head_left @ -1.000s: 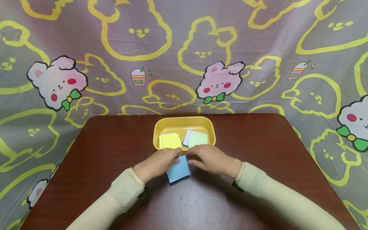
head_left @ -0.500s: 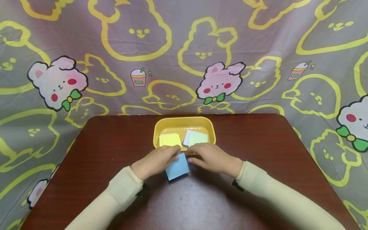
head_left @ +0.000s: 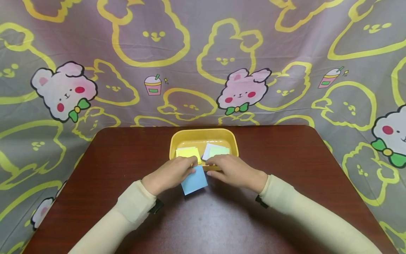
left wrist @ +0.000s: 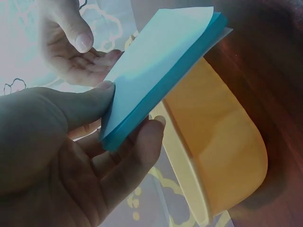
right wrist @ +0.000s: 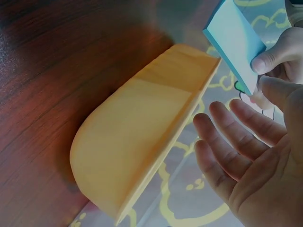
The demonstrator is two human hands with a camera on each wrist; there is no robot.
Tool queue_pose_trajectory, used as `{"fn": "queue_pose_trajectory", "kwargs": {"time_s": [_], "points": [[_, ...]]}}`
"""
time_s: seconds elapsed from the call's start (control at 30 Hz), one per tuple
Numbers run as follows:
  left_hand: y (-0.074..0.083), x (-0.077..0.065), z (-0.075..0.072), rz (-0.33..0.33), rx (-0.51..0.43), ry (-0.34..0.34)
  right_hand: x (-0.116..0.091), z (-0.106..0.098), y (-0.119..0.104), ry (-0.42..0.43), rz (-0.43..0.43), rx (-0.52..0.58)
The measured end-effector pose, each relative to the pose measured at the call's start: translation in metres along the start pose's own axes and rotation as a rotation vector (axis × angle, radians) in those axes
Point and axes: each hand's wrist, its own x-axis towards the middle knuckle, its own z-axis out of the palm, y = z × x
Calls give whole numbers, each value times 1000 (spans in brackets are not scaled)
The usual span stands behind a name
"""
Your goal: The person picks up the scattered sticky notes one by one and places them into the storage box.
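A blue pad of sticky notes is pinched at its upper corner by my left hand, in front of the yellow tray. The left wrist view shows the thumb on top of the pad and the fingers beneath it. Beside the pad, my right hand hovers near the tray's front rim, holding nothing. Its fingers are relaxed and slightly bent in the right wrist view, close to the pad's edge. Inside the tray lie a yellow sticky-note pad at the left and a pale green one at the right.
Under the green pad, a white pad partly shows. The tray stands towards the back of a dark brown wooden table. Behind the table hangs a grey curtain with yellow cartoon outlines.
My left hand has moved slightly towards the tray and left, carrying the blue pad with it. The right hand has shifted a little towards the tray too.
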Motion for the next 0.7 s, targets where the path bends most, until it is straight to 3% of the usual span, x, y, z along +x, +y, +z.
{"fn": "queue_pose_trajectory", "kwargs": {"time_s": [0.43,0.7], "points": [[-3,0,-8,-33,-4,12,3,-4,4,34,-11,-14],[-5,3,-14,-20,12,45,4,-8,4,28,4,-19]]}}
